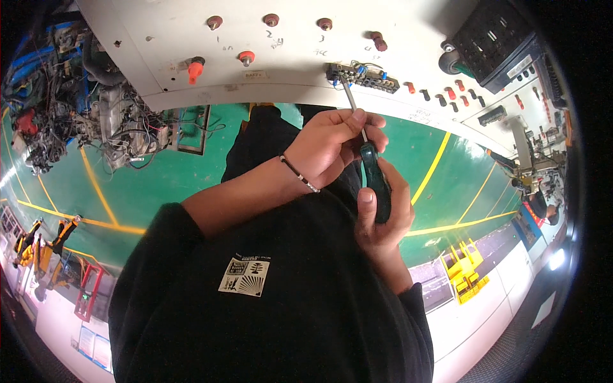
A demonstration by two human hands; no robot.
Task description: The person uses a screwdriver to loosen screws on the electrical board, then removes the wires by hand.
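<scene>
Bright, even indoor light, with glare off the white panel (191, 38) and the green floor (159, 185). Strong fisheye bending and black vignette at the rim; slightly soft toward the edges.

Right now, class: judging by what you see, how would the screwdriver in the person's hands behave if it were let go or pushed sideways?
The screwdriver looks stiff: its thin metal shaft runs straight up to the terminal strip. The round dark handle, gripped by the right hand, would probably roll if laid flat. The left hand steadies the shaft, so the tip may slip easily.
</scene>
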